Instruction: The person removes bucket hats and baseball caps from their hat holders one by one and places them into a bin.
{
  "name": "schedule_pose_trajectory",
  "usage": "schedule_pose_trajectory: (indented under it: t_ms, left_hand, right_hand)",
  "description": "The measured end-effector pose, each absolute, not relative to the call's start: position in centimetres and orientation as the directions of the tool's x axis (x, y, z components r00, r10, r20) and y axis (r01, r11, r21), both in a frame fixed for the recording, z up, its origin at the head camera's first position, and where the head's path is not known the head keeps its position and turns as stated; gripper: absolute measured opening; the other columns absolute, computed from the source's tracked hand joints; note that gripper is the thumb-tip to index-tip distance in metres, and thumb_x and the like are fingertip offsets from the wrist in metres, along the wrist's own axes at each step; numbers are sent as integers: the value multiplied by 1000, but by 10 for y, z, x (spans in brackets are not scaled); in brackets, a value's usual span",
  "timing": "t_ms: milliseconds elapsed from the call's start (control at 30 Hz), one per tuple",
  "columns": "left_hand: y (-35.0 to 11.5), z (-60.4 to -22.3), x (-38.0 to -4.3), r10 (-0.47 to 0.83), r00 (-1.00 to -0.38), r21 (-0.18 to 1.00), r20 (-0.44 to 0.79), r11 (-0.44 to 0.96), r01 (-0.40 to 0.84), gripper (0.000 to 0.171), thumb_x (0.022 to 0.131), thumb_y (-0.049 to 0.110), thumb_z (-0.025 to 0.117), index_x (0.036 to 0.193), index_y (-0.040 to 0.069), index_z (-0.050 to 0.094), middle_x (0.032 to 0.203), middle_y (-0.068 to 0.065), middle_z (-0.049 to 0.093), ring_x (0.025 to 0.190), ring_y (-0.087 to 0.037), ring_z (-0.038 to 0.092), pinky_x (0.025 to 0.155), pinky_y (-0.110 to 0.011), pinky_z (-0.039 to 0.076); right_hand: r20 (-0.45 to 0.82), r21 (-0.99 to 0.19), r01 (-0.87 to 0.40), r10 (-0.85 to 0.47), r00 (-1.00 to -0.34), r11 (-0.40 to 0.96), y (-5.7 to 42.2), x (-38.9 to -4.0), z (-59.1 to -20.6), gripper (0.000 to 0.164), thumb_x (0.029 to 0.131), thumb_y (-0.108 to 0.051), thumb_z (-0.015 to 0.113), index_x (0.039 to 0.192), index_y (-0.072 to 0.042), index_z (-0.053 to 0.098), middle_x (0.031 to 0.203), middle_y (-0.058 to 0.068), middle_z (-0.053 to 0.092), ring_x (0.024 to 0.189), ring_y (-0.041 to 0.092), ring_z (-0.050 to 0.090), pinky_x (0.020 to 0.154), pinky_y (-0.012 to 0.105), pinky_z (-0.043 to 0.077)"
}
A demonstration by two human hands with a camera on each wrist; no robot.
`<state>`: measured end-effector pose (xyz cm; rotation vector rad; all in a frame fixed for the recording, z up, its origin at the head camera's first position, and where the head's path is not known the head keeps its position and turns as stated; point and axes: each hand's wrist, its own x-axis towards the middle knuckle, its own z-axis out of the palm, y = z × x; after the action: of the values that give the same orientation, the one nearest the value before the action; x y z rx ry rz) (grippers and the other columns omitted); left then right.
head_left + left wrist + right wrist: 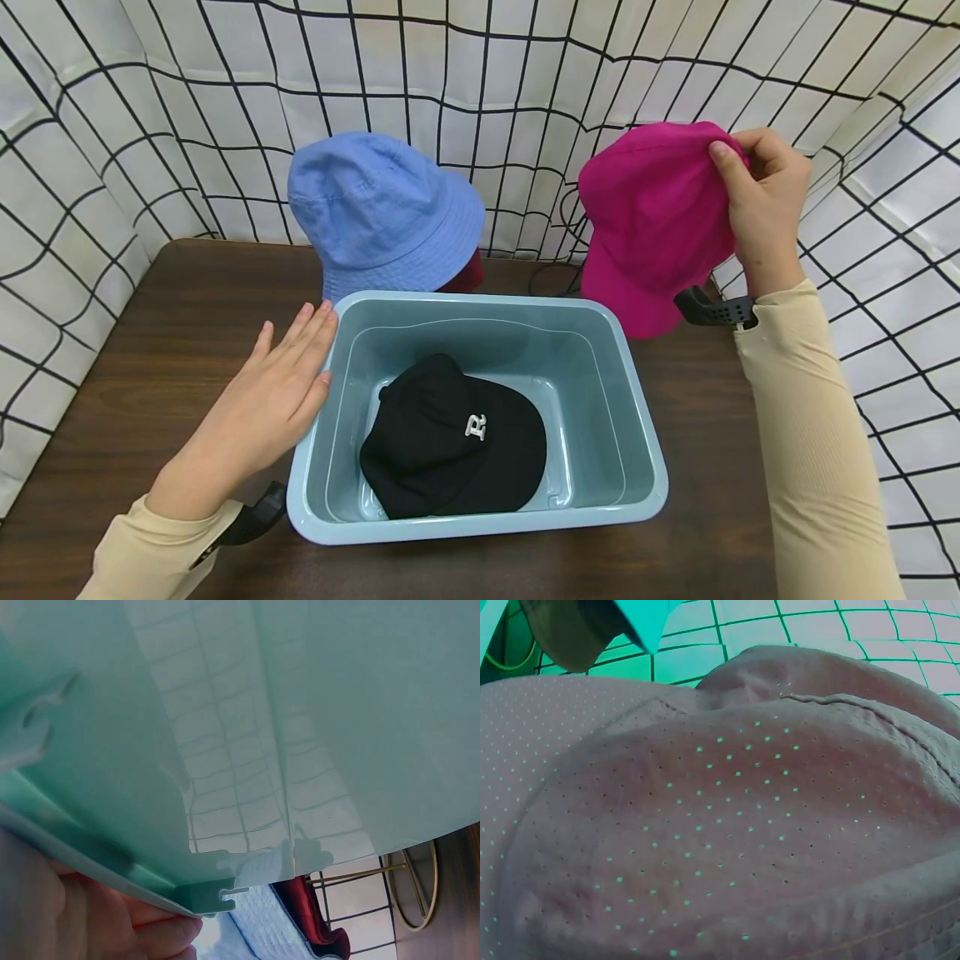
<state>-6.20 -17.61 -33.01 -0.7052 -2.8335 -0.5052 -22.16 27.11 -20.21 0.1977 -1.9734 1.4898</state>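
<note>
Magenta fabric cap (652, 217), finely perforated, fills the right wrist view; the right hand (768, 187) pinches its edge between thumb and fingers, brim hanging near the far right corner of a pale-blue rectangular plastic tub (495, 525). The left hand (262, 400), fingers straight, rests at the tub's left rim. Inside lies a black cap with a white R (431, 442); behind sits a light-blue cloth bucket hat (382, 212). A light pinch should spare the crown's shape, and the brim is best held clear of the rim.
</note>
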Motion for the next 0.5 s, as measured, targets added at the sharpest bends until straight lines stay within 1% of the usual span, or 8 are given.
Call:
schedule_pose_trajectory:
  t_ms: [133, 367, 500]
  left_hand:
    - [-176, -330, -61, 424, -870, 283, 252, 828, 485, 58, 96, 17, 42, 146, -6, 22, 152, -20, 23, 142, -31, 13, 112, -52, 0]
    - [-176, -331, -62, 425, -867, 284, 261, 824, 490, 58, 97, 17, 41, 147, -5, 22, 152, -21, 24, 142, -31, 13, 112, -53, 1]
    - [-176, -331, -62, 424, -867, 283, 262, 825, 489, 58, 97, 17, 41, 147, -5, 22, 152, -20, 23, 142, -31, 13, 112, -53, 1]
  right_hand:
    - [582, -795, -483, 236, -778, 367, 268, -217, -195, 9, 85, -13, 70, 83, -4, 72, 73, 1, 59, 63, 12, 48, 57, 21, 38]
    - [587, -791, -499, 207, -783, 356, 262, -210, -184, 14, 83, -15, 72, 85, -1, 72, 74, 3, 61, 63, 13, 51, 57, 20, 41]
    - [598, -779, -504, 203, -775, 372, 260, -207, -179, 13, 83, -15, 73, 84, -2, 72, 73, 2, 61, 62, 13, 51, 57, 20, 40]
